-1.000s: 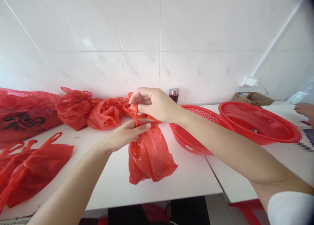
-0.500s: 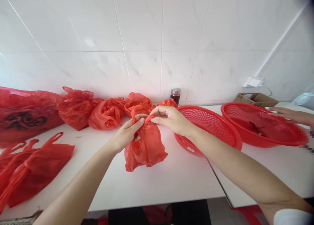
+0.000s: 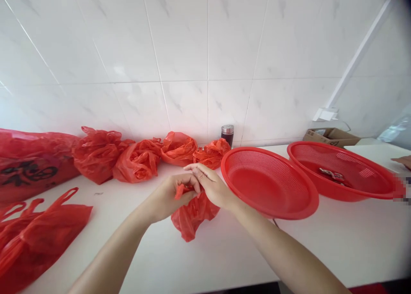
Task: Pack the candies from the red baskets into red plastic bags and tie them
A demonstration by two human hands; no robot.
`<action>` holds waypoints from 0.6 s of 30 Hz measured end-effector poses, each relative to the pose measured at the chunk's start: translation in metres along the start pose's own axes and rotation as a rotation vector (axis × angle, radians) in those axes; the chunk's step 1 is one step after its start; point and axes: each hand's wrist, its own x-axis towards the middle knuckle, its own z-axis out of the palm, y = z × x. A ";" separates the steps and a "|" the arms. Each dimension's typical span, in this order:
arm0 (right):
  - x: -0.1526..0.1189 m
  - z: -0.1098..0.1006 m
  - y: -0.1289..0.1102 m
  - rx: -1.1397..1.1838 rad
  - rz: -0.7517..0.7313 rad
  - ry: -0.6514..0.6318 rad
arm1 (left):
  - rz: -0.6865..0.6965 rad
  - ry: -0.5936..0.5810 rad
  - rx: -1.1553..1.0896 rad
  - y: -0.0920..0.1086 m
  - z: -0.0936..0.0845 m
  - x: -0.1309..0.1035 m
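Note:
A thin red plastic bag (image 3: 195,217) hangs below both of my hands over the white table. My left hand (image 3: 171,195) is closed around the bag's gathered top, and a piece of red plastic pokes out between thumb and fingers. Against it lies my right hand (image 3: 213,185), its fingers closed at the same gathered neck; the fingertips are partly hidden behind the left hand. What the bag contains cannot be made out. Just right of my right hand stands a red plastic basket (image 3: 263,187) with perforated sides.
Several bunched red bags (image 3: 141,155) line the wall, beside a dark flask (image 3: 227,135). Flat red bags (image 3: 48,230) lie at left. A second red basket (image 3: 340,191) holds small items. Behind it are a cardboard box (image 3: 330,136) and another person's hand (image 3: 403,161) at the right edge.
My hands have come together and turned over the bag's neck, with the bag bunched lower. The other person's hand has withdrawn from the far basket to the right. The view has tilted up slightly.

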 end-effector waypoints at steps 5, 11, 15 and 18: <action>-0.005 0.014 0.025 0.290 0.125 -0.035 | 0.082 0.279 0.231 -0.024 0.015 0.001; -0.014 0.018 0.032 0.639 0.281 -0.139 | 0.273 0.600 0.410 -0.043 0.037 -0.008; -0.021 0.013 0.032 0.481 0.320 -0.236 | 0.221 0.557 0.327 -0.052 0.042 -0.027; -0.022 0.008 0.028 0.005 0.096 -0.231 | 0.158 0.540 0.291 -0.057 0.040 -0.040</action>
